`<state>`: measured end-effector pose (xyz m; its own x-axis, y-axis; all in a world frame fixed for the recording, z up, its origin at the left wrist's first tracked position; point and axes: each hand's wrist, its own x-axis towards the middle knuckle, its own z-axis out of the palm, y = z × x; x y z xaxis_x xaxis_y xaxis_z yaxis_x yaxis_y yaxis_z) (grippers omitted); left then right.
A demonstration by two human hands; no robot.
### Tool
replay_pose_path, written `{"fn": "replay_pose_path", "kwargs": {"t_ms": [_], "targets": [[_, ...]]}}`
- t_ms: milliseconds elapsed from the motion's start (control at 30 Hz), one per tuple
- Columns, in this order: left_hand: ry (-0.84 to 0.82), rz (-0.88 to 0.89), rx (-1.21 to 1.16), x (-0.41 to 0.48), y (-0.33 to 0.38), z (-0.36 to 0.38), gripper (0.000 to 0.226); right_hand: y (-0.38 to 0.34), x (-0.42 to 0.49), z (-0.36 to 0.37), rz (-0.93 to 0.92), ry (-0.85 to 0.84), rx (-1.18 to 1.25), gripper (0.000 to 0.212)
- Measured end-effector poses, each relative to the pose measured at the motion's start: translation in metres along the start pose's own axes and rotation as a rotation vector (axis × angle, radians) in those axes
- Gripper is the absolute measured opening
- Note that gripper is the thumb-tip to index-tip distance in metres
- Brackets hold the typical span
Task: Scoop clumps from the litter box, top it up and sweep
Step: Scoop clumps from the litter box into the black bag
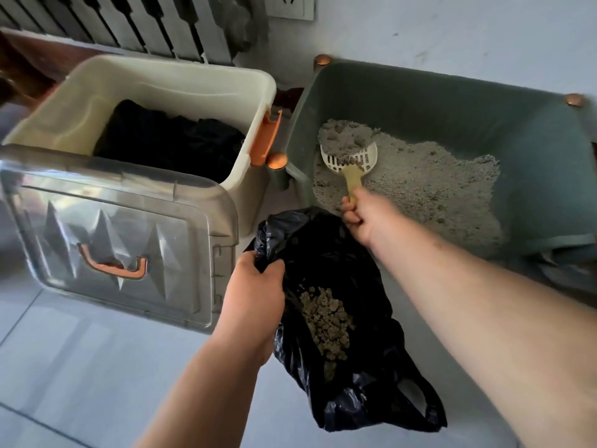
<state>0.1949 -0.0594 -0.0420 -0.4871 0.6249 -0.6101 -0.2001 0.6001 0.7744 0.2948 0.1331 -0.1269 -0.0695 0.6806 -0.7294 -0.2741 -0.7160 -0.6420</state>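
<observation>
Pale floor tiles [80, 367] carried a cream bin [161, 88] beside the litter box [452, 101]; the right hand [365, 218] gripped the scoop [352, 176], the left hand [255, 295] clutched the black bag [323, 247], its bottom hidden.

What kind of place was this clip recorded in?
Probably a corner of a room in a home: a green litter box sits below a wall socket, beside a radiator.
</observation>
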Motion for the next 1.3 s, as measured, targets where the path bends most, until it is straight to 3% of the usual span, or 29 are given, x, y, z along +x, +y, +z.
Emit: {"fn": "replay_pose_path", "kwargs": {"t_ms": [767,1300], "targets": [[0.048,-0.009,0.02,0.006,-0.001,-0.008,0.013,-0.001,-0.03,-0.051,-0.066,-0.107,0.177,0.013],[0.054,0.018,0.025,-0.001,-0.003,-0.009,0.009,-0.021,-0.075,-0.093,-0.123,-0.047,0.034,0.005]]}}
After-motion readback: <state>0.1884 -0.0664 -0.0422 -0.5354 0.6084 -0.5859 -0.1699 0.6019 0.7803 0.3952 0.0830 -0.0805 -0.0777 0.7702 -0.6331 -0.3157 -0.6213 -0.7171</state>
